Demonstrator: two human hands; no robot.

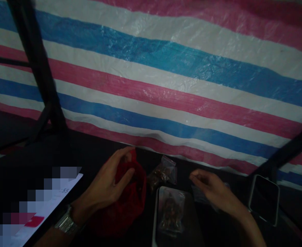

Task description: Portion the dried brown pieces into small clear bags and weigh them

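My left hand (109, 180), with a metal-banded watch (65, 219) on the wrist, is at the mouth of a red bag (130, 209). Its fingers curl at the raised rim while the thumb lies over the opening; the bag's contents are too dark to make out. To the right, my right hand (209, 187) has its fingertips pinched together, and anything between them is too small to see. Clear plastic (199, 195) lies beneath that hand. Between my hands, a zip bag of small brown pieces (171, 211) rests on a flat, pale-edged dark slab (189, 226).
Behind the slab lies another clear zip bag (163, 173) with brown pieces. A dark-screened device (264, 200) is at right; a lit screen (53, 206), partly pixelated, is at lower left. Striped plastic sheeting (166, 85) hangs behind, with dark frame posts (40, 68) on either side.
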